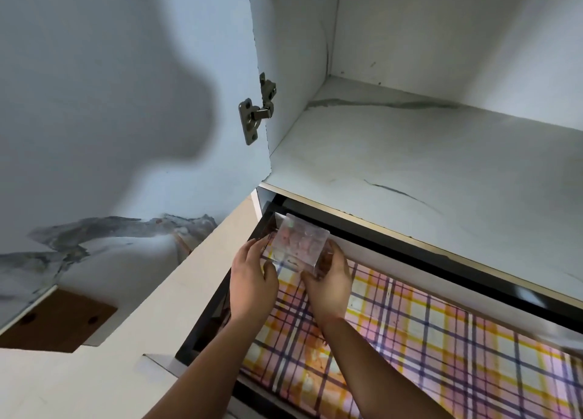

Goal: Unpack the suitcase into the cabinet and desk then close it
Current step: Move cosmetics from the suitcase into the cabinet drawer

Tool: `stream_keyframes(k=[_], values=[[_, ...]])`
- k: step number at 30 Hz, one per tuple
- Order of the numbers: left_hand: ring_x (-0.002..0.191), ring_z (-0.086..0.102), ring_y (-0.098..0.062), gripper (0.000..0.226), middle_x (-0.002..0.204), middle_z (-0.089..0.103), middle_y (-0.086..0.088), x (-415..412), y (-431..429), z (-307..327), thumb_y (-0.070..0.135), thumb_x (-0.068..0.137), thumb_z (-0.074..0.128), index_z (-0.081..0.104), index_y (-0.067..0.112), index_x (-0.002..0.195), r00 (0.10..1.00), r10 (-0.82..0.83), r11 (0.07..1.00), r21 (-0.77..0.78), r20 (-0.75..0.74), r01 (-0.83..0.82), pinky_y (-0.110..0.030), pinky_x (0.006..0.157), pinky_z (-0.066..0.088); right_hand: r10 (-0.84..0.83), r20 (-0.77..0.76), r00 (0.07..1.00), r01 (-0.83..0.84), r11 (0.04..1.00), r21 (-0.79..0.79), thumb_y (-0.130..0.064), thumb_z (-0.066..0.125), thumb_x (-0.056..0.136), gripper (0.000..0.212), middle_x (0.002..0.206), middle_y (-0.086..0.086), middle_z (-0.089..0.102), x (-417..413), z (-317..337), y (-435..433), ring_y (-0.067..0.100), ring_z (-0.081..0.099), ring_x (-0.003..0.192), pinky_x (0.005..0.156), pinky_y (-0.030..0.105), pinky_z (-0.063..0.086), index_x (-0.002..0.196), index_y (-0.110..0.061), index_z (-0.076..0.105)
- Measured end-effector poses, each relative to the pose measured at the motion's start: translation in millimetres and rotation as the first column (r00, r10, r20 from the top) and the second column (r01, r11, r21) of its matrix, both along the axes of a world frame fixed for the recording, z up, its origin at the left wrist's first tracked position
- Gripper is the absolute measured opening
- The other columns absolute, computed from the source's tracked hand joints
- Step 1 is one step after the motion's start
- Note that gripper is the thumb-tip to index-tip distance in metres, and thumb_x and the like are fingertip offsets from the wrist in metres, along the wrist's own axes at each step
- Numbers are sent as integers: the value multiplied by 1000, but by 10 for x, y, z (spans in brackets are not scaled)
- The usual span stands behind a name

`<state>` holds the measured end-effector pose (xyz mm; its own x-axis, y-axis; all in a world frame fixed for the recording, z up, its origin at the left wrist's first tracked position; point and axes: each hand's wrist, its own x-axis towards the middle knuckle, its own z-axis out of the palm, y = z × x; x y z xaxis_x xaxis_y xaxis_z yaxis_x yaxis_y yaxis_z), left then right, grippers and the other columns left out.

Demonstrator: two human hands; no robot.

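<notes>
The left hand (252, 276) and right hand (329, 281) grip a small clear plastic box (299, 242) by opposite sides; it is probably light, stiff and slippery.

Two bare hands: left hand (250, 281), right hand (329, 281). One clear square plastic box (299, 243), one plaid-lined black drawer (217, 308), one white marbled cabinet door (126, 55), one metal hinge (257, 112).

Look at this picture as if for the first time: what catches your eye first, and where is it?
The bright plaid liner of the open drawer, low on the right, draws the eye first. Over its far left corner, the left hand and right hand hold a clear box between them. Higher up, a metal hinge stands out on the edge of the open cabinet door.
</notes>
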<state>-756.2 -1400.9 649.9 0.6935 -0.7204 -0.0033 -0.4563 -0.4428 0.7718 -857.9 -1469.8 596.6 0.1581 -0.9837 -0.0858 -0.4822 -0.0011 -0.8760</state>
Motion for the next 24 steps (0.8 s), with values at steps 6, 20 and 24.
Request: stream_keyframes(k=[6,20,24], values=[[129,42,-18,47,138,47,-1,-8,20,7,3,89,49,49,13,135,999,24,1000,-7,-38,-24,-40,108,38,32,-32,999,-31,999,38,-13,74,76,61,122,4,58,242,52,-80,23,58,108,84,26,49,130,-18,47],[107,50,-9,37,123,56,2,64,34,183,6,88,52,58,18,123,985,94,995,-24,-146,-99,-23,86,38,46,60,997,-54,989,135,-12,80,70,66,110,2,62,324,240,-35,14,61,91,72,17,49,126,-19,45],[107,57,-12,29,117,63,2,1,32,302,12,91,53,61,18,118,964,137,989,-15,-228,-144,-30,90,47,-42,183,982,11,986,164,-8,77,74,62,104,-1,60,227,377,28,14,59,93,71,14,46,126,-18,44]])
